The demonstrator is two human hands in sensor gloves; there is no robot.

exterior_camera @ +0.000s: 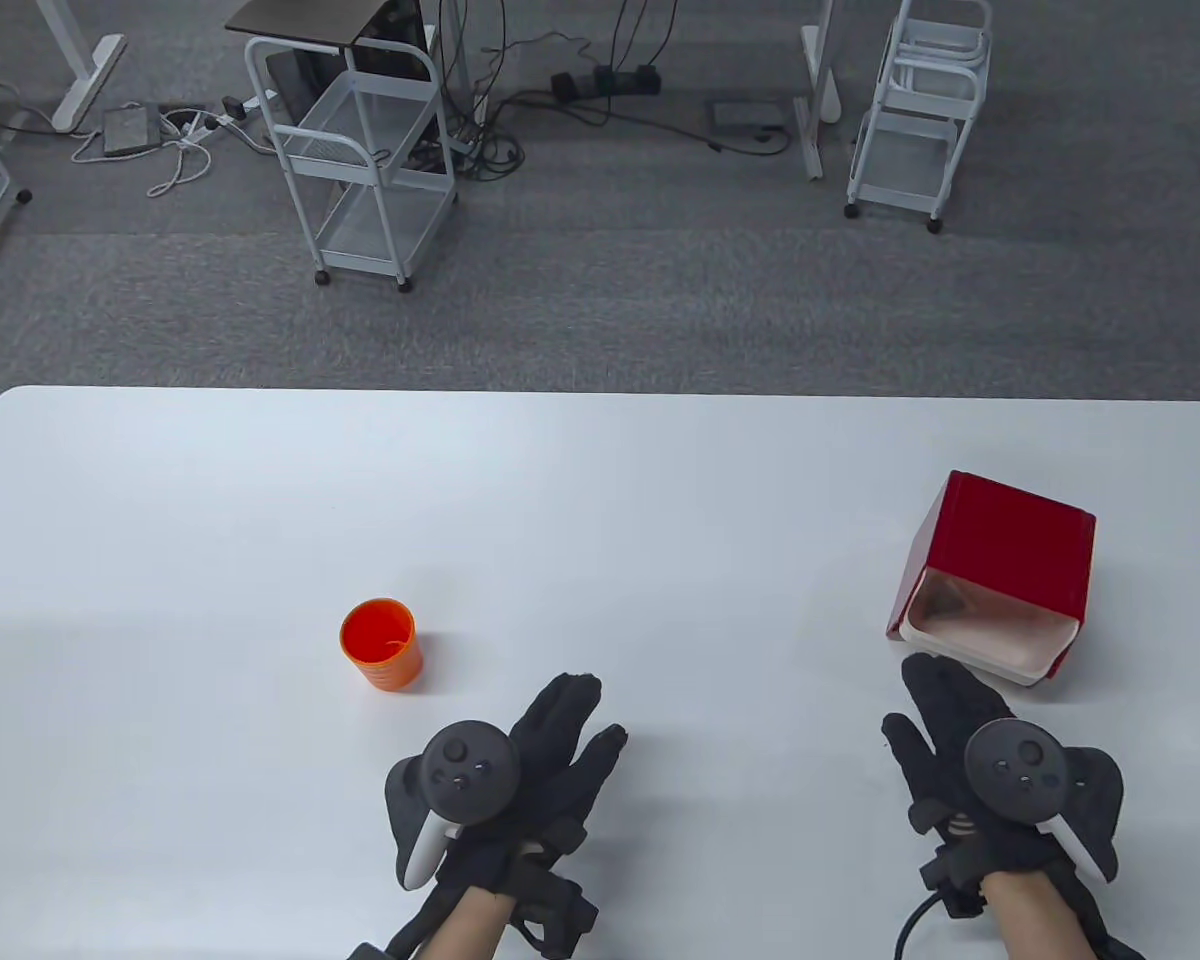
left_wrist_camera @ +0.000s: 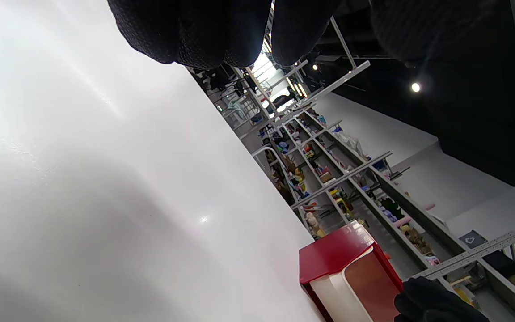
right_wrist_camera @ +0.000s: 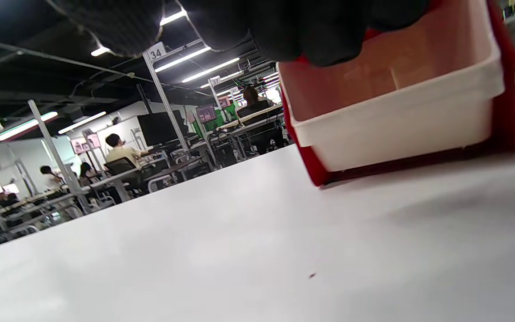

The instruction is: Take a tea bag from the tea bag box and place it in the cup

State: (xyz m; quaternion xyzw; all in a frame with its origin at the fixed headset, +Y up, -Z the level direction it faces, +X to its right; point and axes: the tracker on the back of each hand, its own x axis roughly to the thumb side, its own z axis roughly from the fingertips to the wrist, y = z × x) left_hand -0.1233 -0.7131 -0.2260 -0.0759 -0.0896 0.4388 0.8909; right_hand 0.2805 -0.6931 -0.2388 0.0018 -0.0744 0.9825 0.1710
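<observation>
The red tea bag box with a white inner tray lies on its side at the right of the table, its opening facing me. It also shows in the left wrist view and close up in the right wrist view. No tea bag can be made out inside. The orange cup stands upright left of centre. My right hand lies flat and empty, fingertips just short of the box's opening. My left hand rests open and empty on the table, right of the cup.
The white table holds only the cup and the box. Beyond its far edge are grey carpet, white wire carts and cables.
</observation>
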